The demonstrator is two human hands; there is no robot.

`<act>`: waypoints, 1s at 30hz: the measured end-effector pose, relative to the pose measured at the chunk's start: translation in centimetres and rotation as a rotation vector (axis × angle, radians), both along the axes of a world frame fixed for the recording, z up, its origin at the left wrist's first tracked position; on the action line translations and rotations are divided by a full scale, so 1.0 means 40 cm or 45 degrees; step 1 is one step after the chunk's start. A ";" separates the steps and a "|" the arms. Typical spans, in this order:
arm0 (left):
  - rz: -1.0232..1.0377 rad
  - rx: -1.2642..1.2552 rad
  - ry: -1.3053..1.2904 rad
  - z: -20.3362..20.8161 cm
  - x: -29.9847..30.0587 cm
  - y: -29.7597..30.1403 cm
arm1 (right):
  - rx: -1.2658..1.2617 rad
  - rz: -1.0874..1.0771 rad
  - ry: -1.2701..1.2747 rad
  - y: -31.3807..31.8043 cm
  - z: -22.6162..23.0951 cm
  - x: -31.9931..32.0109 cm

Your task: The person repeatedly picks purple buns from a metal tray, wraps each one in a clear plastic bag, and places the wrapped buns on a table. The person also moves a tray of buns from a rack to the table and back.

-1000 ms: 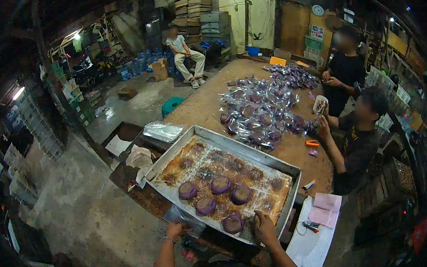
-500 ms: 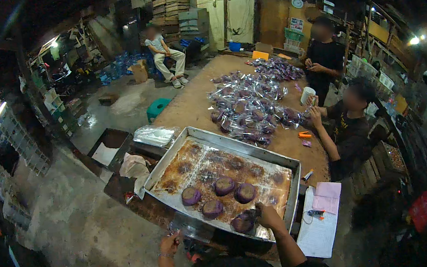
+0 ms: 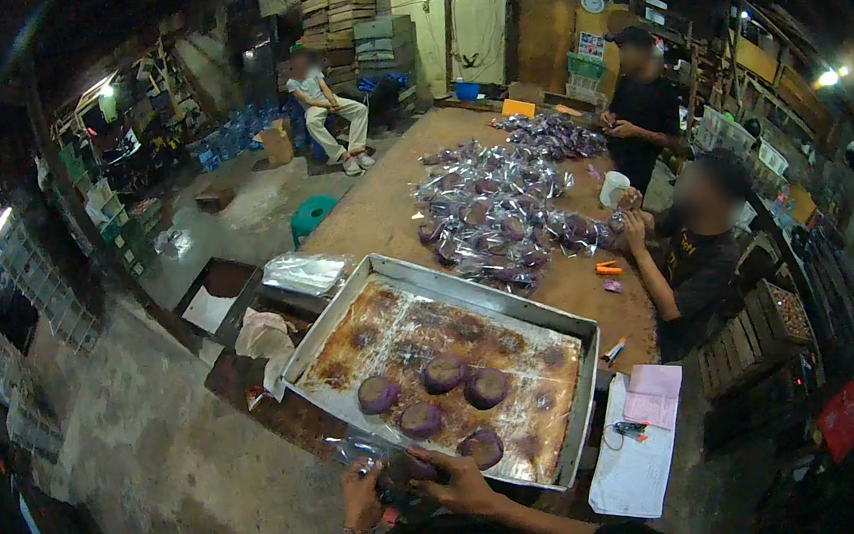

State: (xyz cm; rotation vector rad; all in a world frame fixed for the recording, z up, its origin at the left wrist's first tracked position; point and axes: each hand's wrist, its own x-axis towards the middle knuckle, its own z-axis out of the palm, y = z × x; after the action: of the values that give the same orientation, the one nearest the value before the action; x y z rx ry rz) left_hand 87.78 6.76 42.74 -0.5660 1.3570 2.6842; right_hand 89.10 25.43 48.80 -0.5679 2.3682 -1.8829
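Note:
Below the tray's near edge my two hands are close together. My left hand (image 3: 363,495) is closed on a clear plastic bag (image 3: 353,447), whose film catches the light. My right hand (image 3: 461,483) grips a dark purple bun (image 3: 399,468) at the bag; how far it sits inside is hard to see. Several round purple buns with brownish tops lie in the large metal baking tray (image 3: 326,325). Nearest to my right hand is one bun (image 3: 480,448) by the tray's near side.
Wrapped purple buns (image 3: 488,207) are heaped across the wooden table (image 3: 382,210). Stacked clear bags (image 3: 304,274) and a cloth (image 3: 264,338) lie left of the tray, papers (image 3: 632,452) to its right. Two people (image 3: 708,265) (image 3: 640,100) work along the right side; another person (image 3: 330,114) sits farther back.
My right hand has left the tray and come left to my left hand, bringing a bun to the bag. My left hand has moved slightly right.

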 end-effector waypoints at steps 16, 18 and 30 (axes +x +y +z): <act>-0.422 -0.041 -0.283 -0.010 0.118 0.093 | -0.083 0.405 -0.083 0.080 0.056 0.012; -0.571 -0.013 -0.131 -0.018 0.112 0.092 | 0.093 0.524 -0.183 0.083 0.084 -0.035; -0.136 -1.637 0.196 -0.588 0.025 -0.124 | 0.143 0.364 -0.079 0.108 0.297 -0.189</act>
State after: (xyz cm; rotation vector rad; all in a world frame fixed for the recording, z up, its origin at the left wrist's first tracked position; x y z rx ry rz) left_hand 88.80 1.80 19.23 -0.2839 2.9188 1.4573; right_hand 81.53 29.76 60.67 -0.7774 2.1996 -1.6129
